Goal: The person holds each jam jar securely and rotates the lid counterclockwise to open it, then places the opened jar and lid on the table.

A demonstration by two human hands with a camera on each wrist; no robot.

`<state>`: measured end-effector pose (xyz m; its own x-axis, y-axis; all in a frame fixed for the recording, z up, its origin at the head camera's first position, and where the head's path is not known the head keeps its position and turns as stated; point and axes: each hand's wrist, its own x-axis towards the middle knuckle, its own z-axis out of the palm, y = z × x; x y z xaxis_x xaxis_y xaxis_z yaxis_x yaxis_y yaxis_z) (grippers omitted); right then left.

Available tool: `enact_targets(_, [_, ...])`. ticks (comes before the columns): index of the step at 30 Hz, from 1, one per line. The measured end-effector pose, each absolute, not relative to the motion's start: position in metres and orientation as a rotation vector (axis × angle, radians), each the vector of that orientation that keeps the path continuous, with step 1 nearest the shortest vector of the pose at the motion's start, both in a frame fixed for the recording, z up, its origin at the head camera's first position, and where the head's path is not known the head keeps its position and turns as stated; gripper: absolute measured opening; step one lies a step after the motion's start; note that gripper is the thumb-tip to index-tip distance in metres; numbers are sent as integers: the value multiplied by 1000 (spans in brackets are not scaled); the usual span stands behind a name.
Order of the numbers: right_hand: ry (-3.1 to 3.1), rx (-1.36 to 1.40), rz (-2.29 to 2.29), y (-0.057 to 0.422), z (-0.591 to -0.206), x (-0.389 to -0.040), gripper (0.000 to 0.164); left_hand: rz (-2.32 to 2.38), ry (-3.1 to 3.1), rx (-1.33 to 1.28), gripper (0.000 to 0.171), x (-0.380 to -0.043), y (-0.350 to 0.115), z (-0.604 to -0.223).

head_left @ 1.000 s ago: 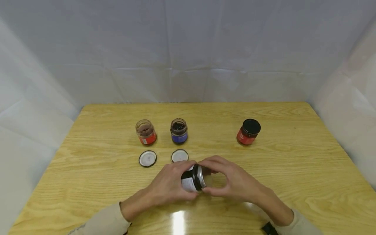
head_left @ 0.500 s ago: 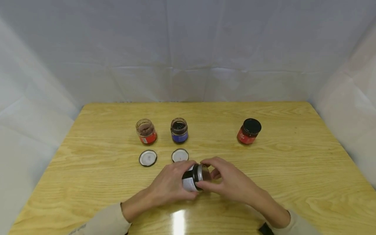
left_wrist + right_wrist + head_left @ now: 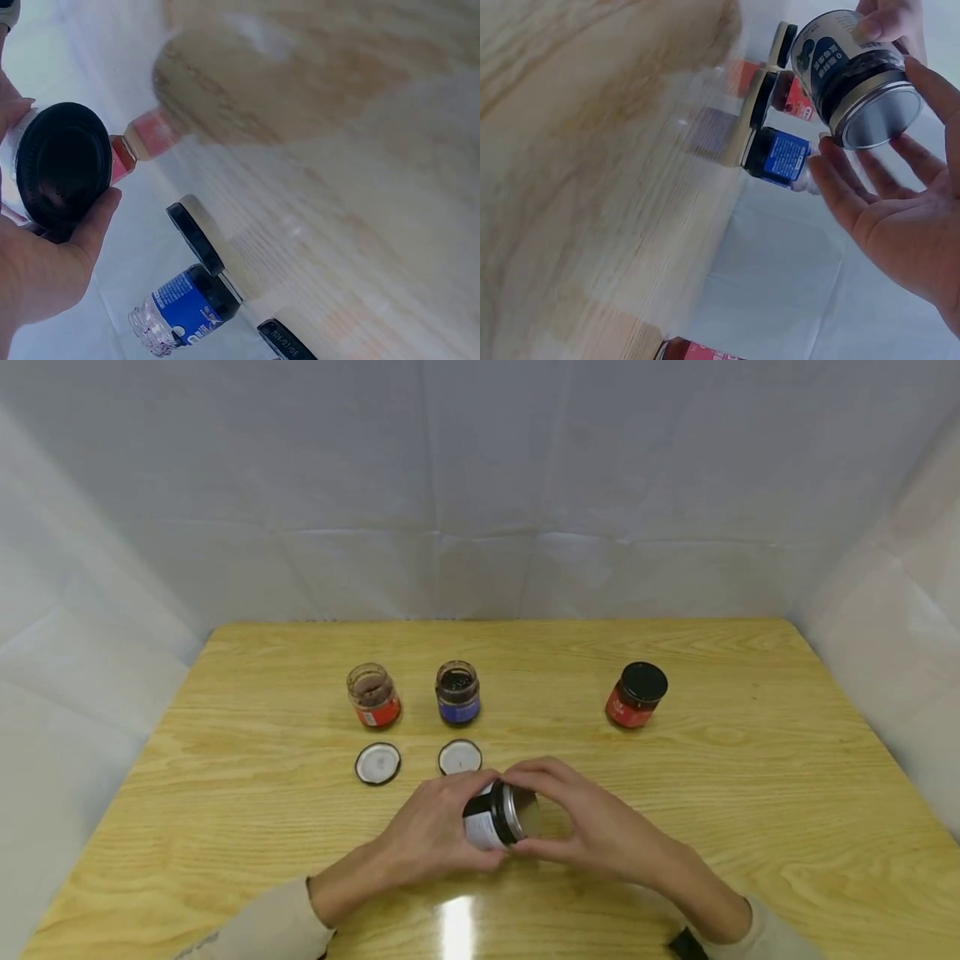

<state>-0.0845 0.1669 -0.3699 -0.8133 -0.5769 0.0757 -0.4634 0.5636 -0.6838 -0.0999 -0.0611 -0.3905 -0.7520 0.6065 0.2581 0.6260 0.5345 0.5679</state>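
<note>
A dark glass jar with a white label and a silver lid lies tilted between my hands, close above the table in the head view. My left hand point(image 3: 438, 827) grips the label side of this jar point(image 3: 483, 818), and its dark round base point(image 3: 64, 165) faces the left wrist camera. Fingers and thumb of my right hand point(image 3: 592, 827) curl round the silver lid point(image 3: 877, 116), tips at its rim, palm apart from its flat face. Beyond them stand an open jar with a red label point(image 3: 377, 714) and an open jar with a blue label point(image 3: 459, 710).
Two lids lie upturned on the wooden table point(image 3: 750, 793): a left lid point(image 3: 377, 764) and a right lid point(image 3: 460, 757), just behind my left hand. A closed red-labelled jar with a black lid point(image 3: 636, 697) stands back right. White sheeting point(image 3: 487, 485) surrounds the table's back and sides.
My right hand turned inward over the lid half a second ago, its thumb higher on the jar, and is now turned back with a wider spread. The left hand keeps its grip.
</note>
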Motion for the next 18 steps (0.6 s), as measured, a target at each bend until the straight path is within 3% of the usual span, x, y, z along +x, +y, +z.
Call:
enact_targets(5, [2586,-589,-1135,165,-368,-83,79,-985,-2702,-1106,66,-100,-61,-391])
enact_targets(8, [2547,-499,-1160,163,-368,-83,75,-986,-2695,-1122,65,-100,-61,-392])
enact_targets(18, [2541,-731,-1228,167,-371,-85,59,-990,-2684,-1152,67,-99,-61,-393])
